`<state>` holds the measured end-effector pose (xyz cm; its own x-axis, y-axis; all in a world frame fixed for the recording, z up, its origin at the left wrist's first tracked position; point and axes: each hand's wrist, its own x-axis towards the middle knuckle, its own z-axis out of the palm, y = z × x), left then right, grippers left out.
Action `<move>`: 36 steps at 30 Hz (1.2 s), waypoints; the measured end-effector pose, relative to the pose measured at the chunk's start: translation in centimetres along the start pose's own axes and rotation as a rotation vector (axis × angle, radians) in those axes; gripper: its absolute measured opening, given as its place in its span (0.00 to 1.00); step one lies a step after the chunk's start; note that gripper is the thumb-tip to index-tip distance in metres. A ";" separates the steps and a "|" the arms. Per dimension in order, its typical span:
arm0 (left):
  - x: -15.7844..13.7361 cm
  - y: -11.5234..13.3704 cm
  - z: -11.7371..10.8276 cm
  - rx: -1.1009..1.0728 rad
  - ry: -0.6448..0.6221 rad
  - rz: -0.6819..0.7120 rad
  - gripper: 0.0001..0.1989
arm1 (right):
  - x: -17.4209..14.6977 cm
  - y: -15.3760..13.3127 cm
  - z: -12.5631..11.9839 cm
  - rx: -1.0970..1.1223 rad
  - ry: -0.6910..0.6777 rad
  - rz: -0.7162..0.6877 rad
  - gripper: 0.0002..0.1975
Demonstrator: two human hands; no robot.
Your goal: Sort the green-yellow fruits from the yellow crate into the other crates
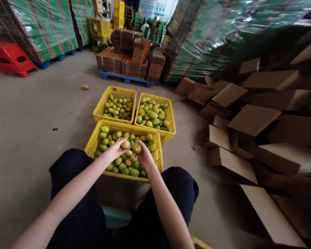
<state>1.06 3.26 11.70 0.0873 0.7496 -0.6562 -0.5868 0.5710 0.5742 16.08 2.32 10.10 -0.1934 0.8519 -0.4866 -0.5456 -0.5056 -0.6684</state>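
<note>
Close in front of my knees stands a yellow plastic crate filled with green and yellow lemons. Over its middle, my left hand has its fingers closed around a yellowish lemon. Just to the right, my right hand grips a second lemon, greener and duller. The two hands are close together, a small gap between the held fruits. Behind this crate are two more yellow crates of lemons, a left one and a right one.
Cardboard boxes lie heaped along the right side. A blue pallet carries bundled flat cartons beyond the crates. At the left are a red stool and wrapped green stacks. One loose lemon rests on the floor.
</note>
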 end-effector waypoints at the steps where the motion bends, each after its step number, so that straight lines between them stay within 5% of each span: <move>1: 0.0 -0.2 -0.1 0.042 0.004 0.041 0.07 | 0.0 0.1 0.0 -0.025 0.023 -0.079 0.13; 6: -0.6 -0.2 -1.1 0.299 -0.013 0.448 0.28 | -0.3 -0.4 0.4 -0.180 0.042 -0.508 0.28; 10: -1.8 0.8 -2.0 0.425 -0.185 0.619 0.28 | -0.4 -0.7 0.6 -0.242 -0.136 -0.550 0.31; 14: -2.6 1.2 -3.4 0.524 -0.204 0.672 0.26 | -0.3 -0.4 0.5 -0.231 -0.204 -0.572 0.33; 23: -1.9 0.0 -7.4 0.085 -0.264 0.387 0.18 | -1.1 0.7 1.2 -0.164 -0.354 -0.314 0.28; 28: -2.3 0.1 -6.0 -0.088 -0.220 0.248 0.10 | -1.2 1.0 1.6 -0.159 -0.405 -0.198 0.21; 36: -1.4 -0.2 -3.4 -0.093 -0.218 0.345 0.11 | -1.8 2.0 1.9 -0.063 -0.397 -0.079 0.17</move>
<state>-1.65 0.96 10.87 0.0353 0.9506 -0.3084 -0.6806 0.2488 0.6891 13.80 0.03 10.64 -0.4591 0.8688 -0.1854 -0.5230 -0.4331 -0.7341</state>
